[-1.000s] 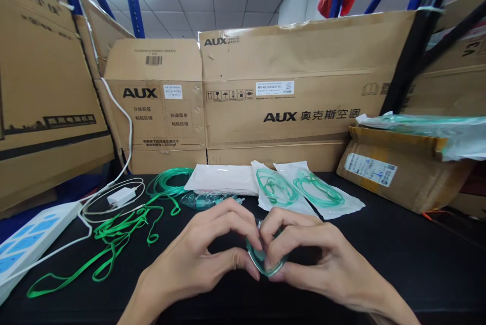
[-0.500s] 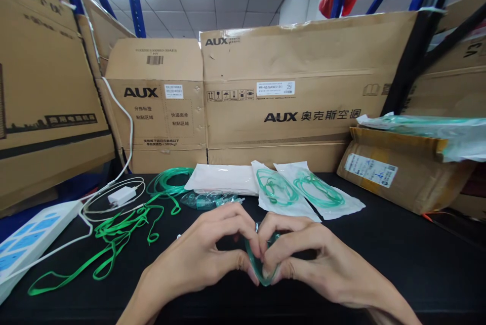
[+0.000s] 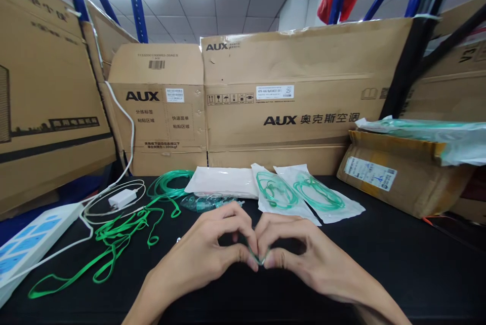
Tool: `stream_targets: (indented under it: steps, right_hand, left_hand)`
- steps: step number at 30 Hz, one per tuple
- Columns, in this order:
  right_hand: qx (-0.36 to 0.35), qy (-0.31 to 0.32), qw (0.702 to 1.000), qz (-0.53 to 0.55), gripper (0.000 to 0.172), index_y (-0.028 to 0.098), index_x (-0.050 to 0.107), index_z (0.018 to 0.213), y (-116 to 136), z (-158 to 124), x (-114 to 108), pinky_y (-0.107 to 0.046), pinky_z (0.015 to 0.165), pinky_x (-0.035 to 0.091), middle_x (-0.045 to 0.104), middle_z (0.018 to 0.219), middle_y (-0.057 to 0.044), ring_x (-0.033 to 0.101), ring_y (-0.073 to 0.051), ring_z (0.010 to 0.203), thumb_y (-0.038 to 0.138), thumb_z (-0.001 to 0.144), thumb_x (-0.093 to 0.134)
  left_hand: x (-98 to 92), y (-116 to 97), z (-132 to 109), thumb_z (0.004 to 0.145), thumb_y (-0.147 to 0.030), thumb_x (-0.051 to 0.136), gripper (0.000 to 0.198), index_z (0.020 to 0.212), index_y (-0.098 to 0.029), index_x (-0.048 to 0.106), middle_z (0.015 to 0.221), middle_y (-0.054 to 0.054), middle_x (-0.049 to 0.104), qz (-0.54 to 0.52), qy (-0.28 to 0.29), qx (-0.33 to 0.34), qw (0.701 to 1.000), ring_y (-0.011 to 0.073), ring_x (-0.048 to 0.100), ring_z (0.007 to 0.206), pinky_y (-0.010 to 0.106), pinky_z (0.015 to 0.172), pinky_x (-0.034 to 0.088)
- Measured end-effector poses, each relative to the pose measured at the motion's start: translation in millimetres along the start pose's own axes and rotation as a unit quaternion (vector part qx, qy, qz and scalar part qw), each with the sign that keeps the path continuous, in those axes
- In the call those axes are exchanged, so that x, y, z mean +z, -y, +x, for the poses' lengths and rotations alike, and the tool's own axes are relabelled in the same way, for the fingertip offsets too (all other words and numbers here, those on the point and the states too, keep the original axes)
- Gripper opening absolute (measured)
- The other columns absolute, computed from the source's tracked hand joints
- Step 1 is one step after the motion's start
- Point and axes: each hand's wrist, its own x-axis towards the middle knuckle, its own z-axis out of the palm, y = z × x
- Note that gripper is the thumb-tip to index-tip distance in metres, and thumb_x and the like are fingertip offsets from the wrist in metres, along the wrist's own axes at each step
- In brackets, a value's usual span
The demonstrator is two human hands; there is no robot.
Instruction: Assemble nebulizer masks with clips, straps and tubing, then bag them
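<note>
Close together at the near middle of the table, my left hand (image 3: pixel 218 244) and my right hand (image 3: pixel 299 249) pinch a translucent green oxygen mask (image 3: pixel 260 260) between thumbs and fingers. Only a small curved edge of the mask shows; the fingers hide the rest. Just beyond my hands lie some clear green plastic parts (image 3: pixel 212 203). To the left, a tangle of green elastic straps (image 3: pixel 125 234) is spread on the black table (image 3: pixel 212 305). Behind the straps is a coil of green tubing (image 3: pixel 170 183).
White pouches (image 3: pixel 222 181) lie at the back, and two see-through packs of green tubing (image 3: pixel 277 191) are beside them. A power strip (image 3: pixel 38 244) and white adapter (image 3: pixel 122 198) with cable sit left. A small carton (image 3: pixel 402 178) stands right; large cartons (image 3: pixel 281 102) wall the back.
The mask is turned or folded in my hands, so much less of it shows. The fingers of my right hand have drawn in towards my left. The view tilts up slightly.
</note>
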Motion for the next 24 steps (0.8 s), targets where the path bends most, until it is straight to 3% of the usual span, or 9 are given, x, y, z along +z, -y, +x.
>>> stream_targets:
  steps: [2,5,8,11,13,17,20,24]
  right_hand:
    - [0.031,-0.058,0.998,0.001,0.009,0.024,0.068,0.094,-3.1,2.8,2.5,-0.028,0.081,0.049,0.064,0.094,0.001,0.062,-0.014,0.089,0.032,0.097,0.066]
    - [0.066,-0.145,0.987,0.005,0.021,0.026,0.059,0.113,-7.5,6.8,7.5,-0.029,0.077,0.053,0.062,0.11,-0.002,0.064,-0.016,0.094,0.043,0.1,0.058]
    - [0.089,-0.133,0.987,-0.028,0.029,0.025,0.059,0.119,-9.5,9.3,10.2,-0.035,0.081,0.057,0.067,0.114,-0.005,0.067,-0.019,0.093,0.046,0.1,0.058]
    - [0.047,-0.127,0.981,-0.14,0.028,0.026,0.065,0.123,-13.9,9.9,10.3,-0.043,0.103,0.051,0.069,0.125,-0.007,0.065,-0.023,0.115,0.038,0.098,0.063]
    - [0.008,-0.119,0.971,-0.206,0.029,0.028,0.067,0.128,-21.8,8.8,9.3,-0.046,0.11,0.047,0.068,0.133,-0.008,0.061,-0.025,0.125,0.034,0.1,0.061]
    - [-0.005,-0.121,0.953,-0.278,0.036,0.029,0.064,0.136,-46.8,4.7,7.1,-0.05,0.112,0.049,0.069,0.137,-0.008,0.063,-0.027,0.127,0.035,0.101,0.057]
    - [-0.002,-0.144,0.94,-0.309,0.042,0.027,0.059,0.142,-60.1,4.4,7.5,-0.052,0.115,0.046,0.066,0.141,-0.008,0.059,-0.028,0.133,0.037,0.102,0.055]
    - [-0.009,-0.108,0.938,-0.328,0.044,0.028,0.06,0.142,-61.5,4.2,11.4,-0.051,0.112,0.05,0.067,0.139,-0.009,0.061,-0.031,0.131,0.041,0.1,0.057]
  left_hand:
    - [2.3,1.7,2.8,0.092,-0.018,0.071,0.009,0.085,-0.022,0.067,0.089,-0.004,0.058,0.021,-0.034,-0.03,0.999,0.0123,0.054,0.081,0.024,0.076,0.043]
    - [5.4,4.7,6.5,0.099,-0.036,0.061,0.029,0.075,-0.019,0.06,0.077,-0.004,0.05,0.04,-0.081,-0.102,0.991,0.0147,0.048,0.076,0.027,0.072,0.038]
    - [5.4,9.5,8.7,0.1,-0.044,0.054,0.042,0.067,-0.019,0.056,0.072,-0.003,0.044,0.003,-0.089,-0.142,0.986,0.0155,0.044,0.073,0.028,0.069,0.034]
    - [4.0,17.5,9.4,0.098,-0.051,0.054,0.047,0.065,-0.018,0.057,0.07,-0.003,0.046,-0.045,-0.081,-0.146,0.985,0.0154,0.043,0.071,0.028,0.066,0.032]
    - [4.4,24.1,9.6,0.098,-0.059,0.05,0.056,0.06,-0.018,0.055,0.065,-0.003,0.047,-0.068,-0.075,-0.168,0.981,0.0148,0.043,0.066,0.028,0.065,0.031]
    - [10.4,34.3,12.3,0.096,-0.066,0.045,0.065,0.053,-0.018,0.052,0.056,-0.004,0.044,-0.085,-0.061,-0.205,0.973,0.0137,0.04,0.057,0.029,0.062,0.032]
    - [16.0,36.3,16.0,0.095,-0.062,0.049,0.06,0.054,-0.019,0.052,0.064,-0.002,0.048,-0.07,-0.086,-0.194,0.975,0.0146,0.047,0.064,0.028,0.066,0.036]
    - [14.6,33.5,13.5,0.096,-0.056,0.054,0.055,0.056,-0.018,0.057,0.072,0.0,0.056,-0.036,-0.078,-0.172,0.981,0.017,0.056,0.075,0.028,0.072,0.04]
